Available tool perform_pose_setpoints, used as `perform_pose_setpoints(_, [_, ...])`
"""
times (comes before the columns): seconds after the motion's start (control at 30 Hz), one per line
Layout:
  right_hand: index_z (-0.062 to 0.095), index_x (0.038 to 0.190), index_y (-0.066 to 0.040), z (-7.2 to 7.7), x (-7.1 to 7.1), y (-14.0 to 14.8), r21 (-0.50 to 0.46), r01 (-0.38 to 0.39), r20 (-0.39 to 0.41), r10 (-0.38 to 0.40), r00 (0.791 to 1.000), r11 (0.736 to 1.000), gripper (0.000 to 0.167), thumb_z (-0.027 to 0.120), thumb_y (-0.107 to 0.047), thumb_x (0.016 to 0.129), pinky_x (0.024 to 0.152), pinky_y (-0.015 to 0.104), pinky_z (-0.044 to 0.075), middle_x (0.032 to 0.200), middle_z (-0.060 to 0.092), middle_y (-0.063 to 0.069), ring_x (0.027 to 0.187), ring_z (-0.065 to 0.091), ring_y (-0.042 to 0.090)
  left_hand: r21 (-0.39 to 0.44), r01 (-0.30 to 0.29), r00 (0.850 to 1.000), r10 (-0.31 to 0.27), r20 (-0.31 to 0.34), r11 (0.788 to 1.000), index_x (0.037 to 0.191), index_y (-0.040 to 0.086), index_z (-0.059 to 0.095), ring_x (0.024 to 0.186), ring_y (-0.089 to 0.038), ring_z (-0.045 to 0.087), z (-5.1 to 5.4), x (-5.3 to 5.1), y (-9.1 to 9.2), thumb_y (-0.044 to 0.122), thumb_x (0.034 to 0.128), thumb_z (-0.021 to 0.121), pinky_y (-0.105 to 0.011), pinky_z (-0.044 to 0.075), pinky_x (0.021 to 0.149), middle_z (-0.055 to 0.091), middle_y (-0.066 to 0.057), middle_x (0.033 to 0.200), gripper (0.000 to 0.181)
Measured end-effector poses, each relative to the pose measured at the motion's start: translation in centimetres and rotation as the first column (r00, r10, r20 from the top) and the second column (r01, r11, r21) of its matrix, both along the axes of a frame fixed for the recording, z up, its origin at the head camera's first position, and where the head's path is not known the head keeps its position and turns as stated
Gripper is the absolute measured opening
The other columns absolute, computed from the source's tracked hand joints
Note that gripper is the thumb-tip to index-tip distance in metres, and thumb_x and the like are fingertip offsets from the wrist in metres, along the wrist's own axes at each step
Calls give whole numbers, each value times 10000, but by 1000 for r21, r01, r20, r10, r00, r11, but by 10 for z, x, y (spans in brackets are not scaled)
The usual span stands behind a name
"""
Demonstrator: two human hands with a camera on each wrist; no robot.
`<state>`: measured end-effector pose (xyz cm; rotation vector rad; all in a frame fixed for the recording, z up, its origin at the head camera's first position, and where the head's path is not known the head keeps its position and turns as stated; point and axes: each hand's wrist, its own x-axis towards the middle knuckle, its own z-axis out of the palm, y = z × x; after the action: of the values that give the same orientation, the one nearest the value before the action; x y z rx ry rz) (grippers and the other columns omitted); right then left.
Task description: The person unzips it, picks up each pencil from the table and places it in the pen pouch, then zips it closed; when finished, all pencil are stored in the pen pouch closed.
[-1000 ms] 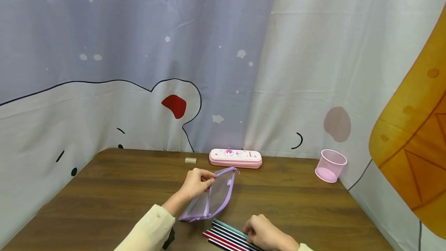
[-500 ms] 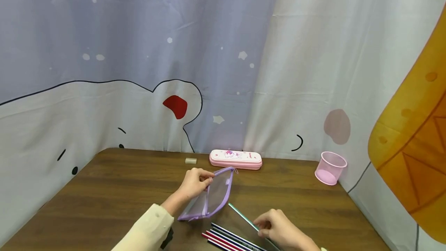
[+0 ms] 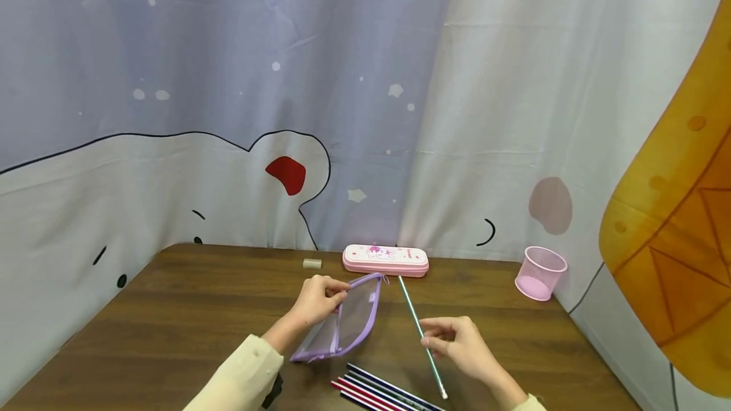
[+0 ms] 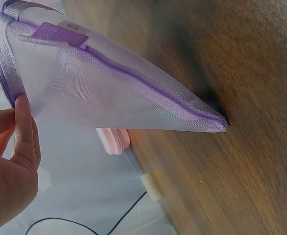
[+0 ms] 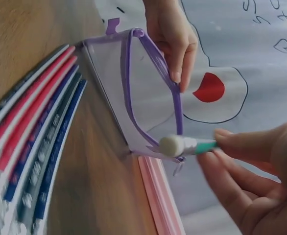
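My left hand point(image 3: 320, 300) pinches the upper edge of a see-through mesh pencil pouch point(image 3: 360, 319) with purple trim, holding it tilted up from the table. In the right wrist view the pouch's zipped edges point(image 5: 127, 83) stand apart, so its mouth gapes. To the right of it, my right hand point(image 3: 461, 346) pinches a teal pencil point(image 3: 412, 311) between thumb and fingers, apart from the pouch. The pencil's white eraser end point(image 5: 172, 146) points down toward me. Below the pouch, several striped pencils point(image 3: 379, 389) in dark blue, red and black lie side by side on the table.
A pink pencil case point(image 3: 385, 260) lies near the table's back edge, with a small pale eraser point(image 3: 312, 264) to its left. A pink mesh cup point(image 3: 540, 273) stands at the back right. A printed curtain point(image 3: 365, 94) hangs behind the wooden table point(image 3: 171, 322).
My right hand has lifted the teal pencil off the row of pencils, moved it up and right, and turned it steeper. My left hand and the pouch have barely moved.
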<state>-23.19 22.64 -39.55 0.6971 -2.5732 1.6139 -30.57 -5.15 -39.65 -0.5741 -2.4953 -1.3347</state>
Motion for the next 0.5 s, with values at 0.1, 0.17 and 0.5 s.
perform_pose_setpoints(0.1, [543, 1116, 117, -2, -3, -7, -80, 67, 28, -65, 997, 995, 397, 638, -85, 788, 605, 330, 569, 869, 633, 281, 675, 626, 49, 1, 2, 1000, -2, -5, 1000, 902, -5, 691, 502, -79, 568, 0, 0, -1, 29, 768, 635, -137, 458, 423, 621, -89, 733, 149])
perform_pose_setpoints(0.17, [531, 1139, 107, -4, -5, -12, -123, 103, 49, -98, 994, 987, 412, 638, -74, 785, 616, 311, 570, 881, 626, 288, 686, 630, 59, 5, 4, 1000, -4, -5, 1000, 904, -10, 689, 503, -77, 567, 0, 0, -2, 25, 769, 634, -138, 457, 423, 624, -91, 733, 150])
perform_pose_setpoints(0.5, [517, 1151, 106, -12, -13, -28, -242, 199, 112, -177, 978, 950, 414, 631, 4, 767, 643, 356, 566, 879, 618, 298, 676, 640, 82, 9, 13, 1000, -13, -4, 1000, 907, -11, 688, 505, -77, 566, -1, 0, -4, 28, 773, 631, -149, 458, 423, 632, -94, 743, 152])
